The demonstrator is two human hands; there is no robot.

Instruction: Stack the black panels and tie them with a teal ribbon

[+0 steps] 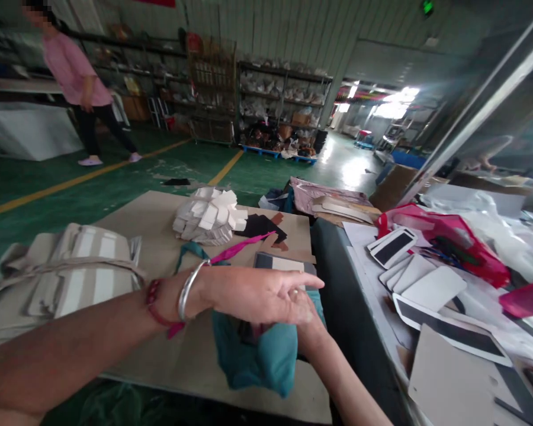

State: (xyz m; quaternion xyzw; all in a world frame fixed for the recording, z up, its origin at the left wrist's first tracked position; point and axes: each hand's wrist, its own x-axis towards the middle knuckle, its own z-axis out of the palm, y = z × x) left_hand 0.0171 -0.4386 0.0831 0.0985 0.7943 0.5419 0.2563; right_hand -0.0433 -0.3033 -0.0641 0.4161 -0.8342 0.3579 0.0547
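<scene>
My left hand point(257, 293) reaches across from the left with a silver bangle and a red beaded bracelet at the wrist. Its fingers stretch to the right, over my right hand point(308, 316), and the two touch. Most of the right hand's fingers are hidden behind the left. Just below hangs a teal cloth piece point(266, 361), bunched and folded. Behind the hands lies a grey and beige panel point(288, 263), partly covered. A bright pink strip point(240, 245) shows on both sides of my left wrist, beside a teal strap point(190, 251).
On the cardboard-topped table point(137, 219) stand a tied beige-and-white bundle point(84, 278), a pile of white pieces point(211, 216) and black scraps point(262, 228). Flat panels point(430, 281) and a red bag point(453, 231) crowd the right-hand table. A person in pink point(75, 71) walks at back left.
</scene>
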